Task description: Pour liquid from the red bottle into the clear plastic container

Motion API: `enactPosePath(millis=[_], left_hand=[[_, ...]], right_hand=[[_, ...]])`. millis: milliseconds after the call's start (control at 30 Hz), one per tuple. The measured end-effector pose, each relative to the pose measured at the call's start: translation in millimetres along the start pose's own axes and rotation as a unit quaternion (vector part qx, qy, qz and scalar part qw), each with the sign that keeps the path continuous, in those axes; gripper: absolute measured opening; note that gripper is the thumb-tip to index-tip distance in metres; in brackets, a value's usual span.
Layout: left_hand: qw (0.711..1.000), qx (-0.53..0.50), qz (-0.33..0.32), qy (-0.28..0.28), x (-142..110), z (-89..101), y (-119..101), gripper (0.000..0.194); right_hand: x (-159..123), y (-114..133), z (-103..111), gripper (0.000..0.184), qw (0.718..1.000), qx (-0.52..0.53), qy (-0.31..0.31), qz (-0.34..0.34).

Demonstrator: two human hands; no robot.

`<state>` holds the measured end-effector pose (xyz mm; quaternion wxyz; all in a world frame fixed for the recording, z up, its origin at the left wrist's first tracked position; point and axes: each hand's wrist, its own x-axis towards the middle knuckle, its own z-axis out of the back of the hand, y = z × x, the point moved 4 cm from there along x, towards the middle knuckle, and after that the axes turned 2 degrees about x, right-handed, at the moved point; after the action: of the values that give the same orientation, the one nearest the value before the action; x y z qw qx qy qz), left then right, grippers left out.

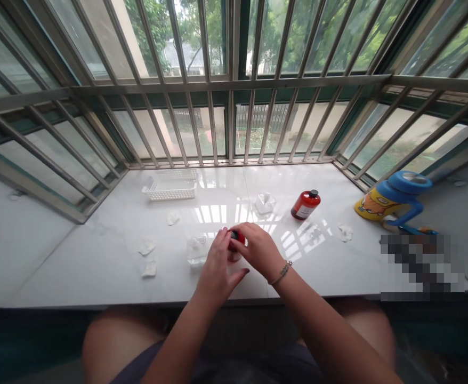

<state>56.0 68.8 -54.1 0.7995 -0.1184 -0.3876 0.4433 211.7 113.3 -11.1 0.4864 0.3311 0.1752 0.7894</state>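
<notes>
A red bottle [234, 256] with a black cap stands between my two hands near the counter's front edge, partly covered by my fingers. My left hand [217, 261] is curved around its left side, with the thumb reaching across in front. My right hand [260, 246] closes on the bottle's top from the right, its thumb at the cap and the other fingers bent over the far side. Just left of my left hand is a clear plastic box [197, 252] with something white in it. A second red bottle [306, 205] with a black cap and white label stands farther right.
A white perforated basket [171, 193] sits at the back left. Crumpled white pieces [147, 248] lie about the white counter [98, 256]. Behind the bottles is another clear box [265, 202]. A blue-and-yellow flask [394, 196] stands at right; metal window bars [231, 85] enclose the back.
</notes>
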Motion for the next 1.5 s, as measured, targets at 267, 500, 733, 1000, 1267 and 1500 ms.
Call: enactPosePath(millis=[267,500,733,1000,1267,1500], left_hand=[[0.986,-0.13,0.086,-0.05,-6,-39.8,-1,0.065],[0.983,-0.15,0.094,-0.044,-10,-45.1,-4,0.069],[0.983,-0.166,0.076,-0.023,-8,-39.8,-4,0.078],[0.965,-0.236,0.109,-0.042,-10,-42.7,-5,0.055],[0.941,-0.306,0.111,-0.096,-18,-55.7,0,0.067],[0.961,-0.236,0.128,-0.068,-15,-50.7,1,0.082]], right_hand=[[-53,14,6,0.017,0.998,0.027,-0.054,-0.033],[-57,11,12,0.021,0.992,0.107,-0.048,-0.038],[-71,-12,23,0.032,0.98,0.162,-0.097,-0.069],[-85,1,22,0.025,0.983,0.109,-0.139,-0.055],[-72,22,2,0.033,0.988,0.078,-0.129,-0.035],[-64,21,8,0.041,0.992,0.08,-0.092,0.015]])
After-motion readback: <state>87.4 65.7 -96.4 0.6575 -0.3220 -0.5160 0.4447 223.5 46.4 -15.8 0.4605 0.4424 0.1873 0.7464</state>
